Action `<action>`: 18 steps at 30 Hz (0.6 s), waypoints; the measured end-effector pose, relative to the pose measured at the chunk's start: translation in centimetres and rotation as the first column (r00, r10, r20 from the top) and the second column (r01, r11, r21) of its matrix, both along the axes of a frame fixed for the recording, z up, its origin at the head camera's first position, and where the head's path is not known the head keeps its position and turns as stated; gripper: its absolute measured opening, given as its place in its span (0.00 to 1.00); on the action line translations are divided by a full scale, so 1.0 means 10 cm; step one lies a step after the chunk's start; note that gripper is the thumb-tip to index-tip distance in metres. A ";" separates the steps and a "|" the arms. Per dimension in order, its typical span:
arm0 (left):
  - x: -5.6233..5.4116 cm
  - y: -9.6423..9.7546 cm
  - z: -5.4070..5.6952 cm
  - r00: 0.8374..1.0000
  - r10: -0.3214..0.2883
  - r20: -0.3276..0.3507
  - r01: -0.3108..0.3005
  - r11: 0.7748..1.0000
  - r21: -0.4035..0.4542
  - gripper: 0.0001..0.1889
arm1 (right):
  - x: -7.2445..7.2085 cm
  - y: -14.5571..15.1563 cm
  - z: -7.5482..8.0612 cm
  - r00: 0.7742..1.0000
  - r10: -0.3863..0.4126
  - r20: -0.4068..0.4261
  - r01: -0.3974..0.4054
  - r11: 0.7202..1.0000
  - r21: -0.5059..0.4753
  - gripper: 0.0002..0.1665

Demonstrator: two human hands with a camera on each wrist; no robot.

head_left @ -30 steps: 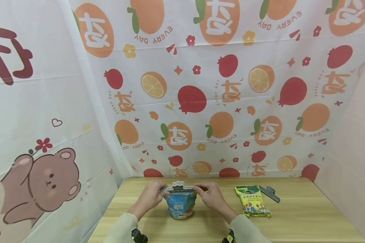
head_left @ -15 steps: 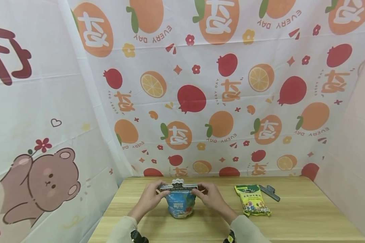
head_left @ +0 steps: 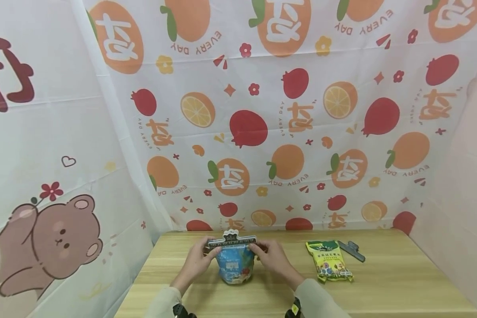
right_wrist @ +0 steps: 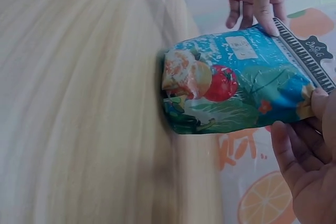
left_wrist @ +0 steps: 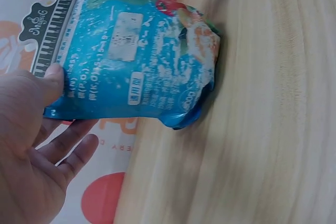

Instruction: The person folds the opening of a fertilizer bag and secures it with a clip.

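Tabletop (head_left: 393, 285) below, left grip (head_left: 196, 259) and right grip (head_left: 272, 257) pinch a blue bag (head_left: 232, 266); head view alone shows a seemingly floral packet (head_left: 331, 260).

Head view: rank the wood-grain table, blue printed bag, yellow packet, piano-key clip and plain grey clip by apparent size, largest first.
1. Wood-grain table
2. Blue printed bag and yellow packet: too alike to rank
3. Piano-key clip
4. Plain grey clip
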State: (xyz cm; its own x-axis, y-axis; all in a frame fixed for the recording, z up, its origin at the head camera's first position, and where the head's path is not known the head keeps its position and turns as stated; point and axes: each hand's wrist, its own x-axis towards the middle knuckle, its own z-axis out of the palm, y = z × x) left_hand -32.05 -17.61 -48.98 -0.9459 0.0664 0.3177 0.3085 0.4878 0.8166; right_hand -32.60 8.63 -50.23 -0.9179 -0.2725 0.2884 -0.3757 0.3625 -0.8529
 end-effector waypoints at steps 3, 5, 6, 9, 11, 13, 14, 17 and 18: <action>0.00 0.00 -0.02 0.999 0.016 0.039 -0.018 0.999 0.038 0.14 | -0.02 -0.03 0.01 1.000 -0.023 0.002 0.023 1.000 -0.003 0.16; 0.01 0.00 -0.03 0.998 0.024 0.054 -0.027 0.998 0.051 0.15 | -0.03 -0.04 0.02 1.000 -0.028 0.010 0.028 1.000 -0.010 0.16; 0.01 0.00 -0.03 0.998 0.026 0.061 -0.030 0.998 0.056 0.15 | -0.04 -0.05 0.03 0.999 -0.031 0.015 0.031 0.999 -0.013 0.16; 0.02 0.01 -0.03 0.997 0.028 0.079 -0.033 0.997 0.066 0.17 | -0.05 -0.06 0.04 0.999 -0.045 0.027 0.045 0.999 -0.015 0.17; 0.02 0.02 -0.02 0.996 0.025 0.084 -0.031 0.997 0.070 0.18 | -0.06 -0.07 0.05 0.998 -0.058 0.038 0.059 0.998 -0.021 0.17; 0.03 0.02 -0.02 0.996 0.021 0.087 -0.028 0.997 0.077 0.18 | -0.08 -0.07 0.05 0.997 -0.069 0.042 0.070 0.997 -0.025 0.18; 0.03 0.02 -0.01 0.996 0.017 0.087 -0.024 0.996 0.084 0.18 | -0.09 -0.07 0.05 0.997 -0.070 0.045 0.071 0.997 -0.031 0.18; 0.04 0.01 -0.02 0.996 -0.002 0.091 -0.009 0.993 0.117 0.19 | -0.11 -0.07 0.05 0.996 -0.070 0.052 0.072 0.996 -0.046 0.16; 0.04 0.01 -0.03 0.996 -0.010 0.093 -0.002 0.991 0.131 0.19 | -0.12 -0.07 0.05 0.996 -0.072 0.058 0.075 0.996 -0.049 0.16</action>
State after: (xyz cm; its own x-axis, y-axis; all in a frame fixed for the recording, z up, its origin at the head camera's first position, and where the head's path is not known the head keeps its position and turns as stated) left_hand -31.61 -17.55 -49.23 -0.9717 0.0340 0.2340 0.2294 0.3742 0.8985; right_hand -33.76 7.92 -49.74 -0.9501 -0.1902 0.2474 -0.3004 0.3429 -0.8900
